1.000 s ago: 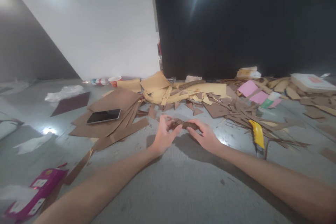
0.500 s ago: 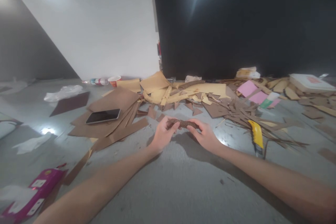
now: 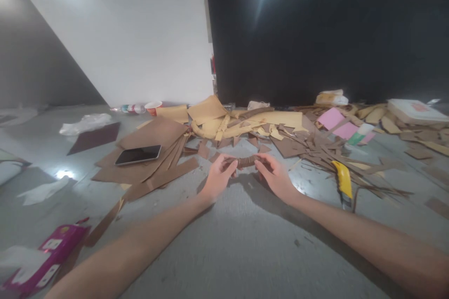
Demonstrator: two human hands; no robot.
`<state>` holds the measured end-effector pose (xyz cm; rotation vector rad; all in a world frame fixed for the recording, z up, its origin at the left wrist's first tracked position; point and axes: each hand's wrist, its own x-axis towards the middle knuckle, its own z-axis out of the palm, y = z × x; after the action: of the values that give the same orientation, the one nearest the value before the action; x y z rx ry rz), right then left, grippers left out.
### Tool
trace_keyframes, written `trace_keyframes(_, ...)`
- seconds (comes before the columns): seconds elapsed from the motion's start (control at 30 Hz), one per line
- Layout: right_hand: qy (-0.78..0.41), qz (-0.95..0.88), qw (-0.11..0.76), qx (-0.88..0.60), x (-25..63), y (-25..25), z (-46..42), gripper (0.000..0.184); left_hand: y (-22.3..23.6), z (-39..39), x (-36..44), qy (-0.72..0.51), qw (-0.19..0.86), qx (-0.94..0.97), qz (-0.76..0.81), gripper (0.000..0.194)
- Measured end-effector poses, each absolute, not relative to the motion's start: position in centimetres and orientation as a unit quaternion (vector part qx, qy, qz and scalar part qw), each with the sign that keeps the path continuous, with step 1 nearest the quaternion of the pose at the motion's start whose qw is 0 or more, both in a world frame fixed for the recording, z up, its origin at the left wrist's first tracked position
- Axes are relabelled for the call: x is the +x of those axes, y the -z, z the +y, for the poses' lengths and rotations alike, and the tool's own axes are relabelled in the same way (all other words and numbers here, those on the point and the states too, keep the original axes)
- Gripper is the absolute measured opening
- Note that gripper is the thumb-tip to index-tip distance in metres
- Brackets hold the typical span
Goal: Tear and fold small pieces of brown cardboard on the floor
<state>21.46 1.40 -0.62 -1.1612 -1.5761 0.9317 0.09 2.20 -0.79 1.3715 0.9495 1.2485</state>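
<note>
Between my two hands is a short brown ridged piece [image 3: 246, 162], which looks like a strip of foam or cardboard with grooves across its middle. My left hand [image 3: 220, 174] pinches its left end, thumb in front and fingers behind. The right end sits between the thumb and fingers of my right hand [image 3: 274, 175]. The piece is held roughly level above the grey tabletop [image 3: 238, 243], and both its ends are partly hidden by my fingers. Small brown scraps [image 3: 203, 148] lie just beyond my hands.
A phone [image 3: 138, 155] rests on stacked brown sheets [image 3: 154, 133] at the left. To the right lies a yellow utility knife [image 3: 343, 180] beside thin offcuts [image 3: 326, 159]. A magenta tissue pack [image 3: 59, 252] is near left, and a paper cup [image 3: 153, 107] stands far back.
My right hand has shifted its fingers along the ridged piece, and the grooved middle now shows more openly and seems slightly bent. My left hand stays nearly in place.
</note>
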Motion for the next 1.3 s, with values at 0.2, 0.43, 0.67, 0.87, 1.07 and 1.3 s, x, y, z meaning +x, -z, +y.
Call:
trace_keyframes(0.2, -0.355, -0.666, 0.458, -0.470, 21.7, 0.9, 1.5, 0.031, 0.6, 2.1, -0.1, -0.481, 0.488, 0.594, 0.422, 0.042)
trace_keyframes(0.43, -0.310, -0.701, 0.448, -0.461, 21.9, 1.0, 1.3, 0.027, 0.9, 2.0, -0.1, -0.468, 0.487, 0.603, 0.424, 0.045)
trace_keyframes(0.67, -0.318, -0.704, 0.447, -0.452, 21.8, 1.0, 1.2, 0.028, 1.2, 1.9, -0.2, -0.455, 0.453, 0.638, 0.425, 0.040)
trace_keyframes(0.87, -0.426, -0.640, 0.475, -0.428, 21.6, 0.8, 1.4, 0.031, 0.9, 1.7, 0.0, -0.438, 0.440, 0.657, 0.427, 0.037)
trace_keyframes(1.07, -0.438, -0.569, 0.540, -0.438, 21.5, 0.4, 2.0, 0.035, 0.5, 1.2, 0.3, -0.433, 0.310, 0.696, 0.481, 0.039)
trace_keyframes(1.3, -0.423, -0.585, 0.532, -0.443, 21.6, 0.6, 2.1, 0.036, 1.8, 1.2, 0.1, -0.272, 0.105, 0.756, 0.586, 0.057)
